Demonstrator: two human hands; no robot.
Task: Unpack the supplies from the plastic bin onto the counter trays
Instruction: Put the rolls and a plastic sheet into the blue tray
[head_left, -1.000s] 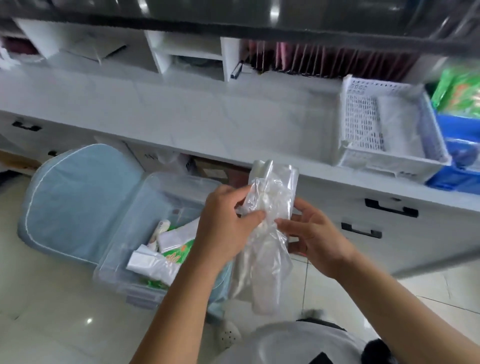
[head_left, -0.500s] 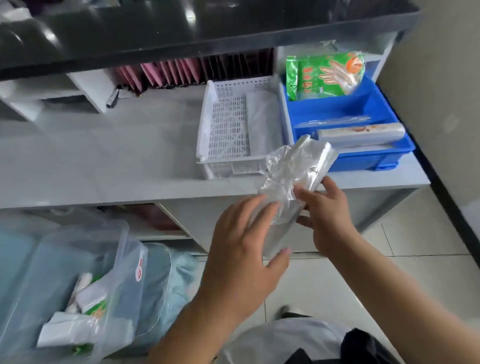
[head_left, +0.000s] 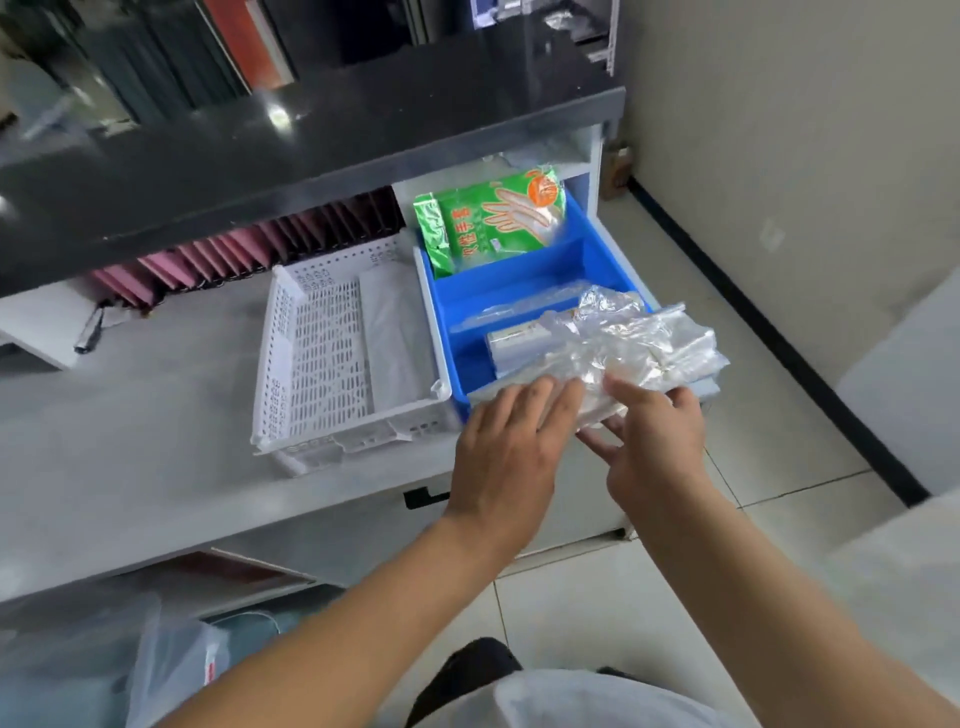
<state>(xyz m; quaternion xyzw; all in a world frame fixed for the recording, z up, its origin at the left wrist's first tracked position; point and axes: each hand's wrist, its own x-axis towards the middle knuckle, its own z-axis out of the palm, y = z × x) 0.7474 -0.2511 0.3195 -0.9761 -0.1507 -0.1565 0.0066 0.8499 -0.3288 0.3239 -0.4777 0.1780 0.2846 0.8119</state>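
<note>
both hands on the crinkly clear plastic packet (head_left: 631, 351) over the blue plastic tray's (head_left: 519, 283) front edge: left hand (head_left: 506, 441) flat-fingered on it, right hand (head_left: 649, 441) pinching it. white perforated tray (head_left: 332, 358) sits alongside.

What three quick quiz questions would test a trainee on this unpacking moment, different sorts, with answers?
1. True or false: the clear plastic packet lies over the white perforated tray.
2. Which hand pinches the packet: A left hand, B right hand?
3. Fill in: the green glove pack stands in the ____ bin.

Key: 1 false, it is over the blue bin; 2 B; 3 blue.
</note>
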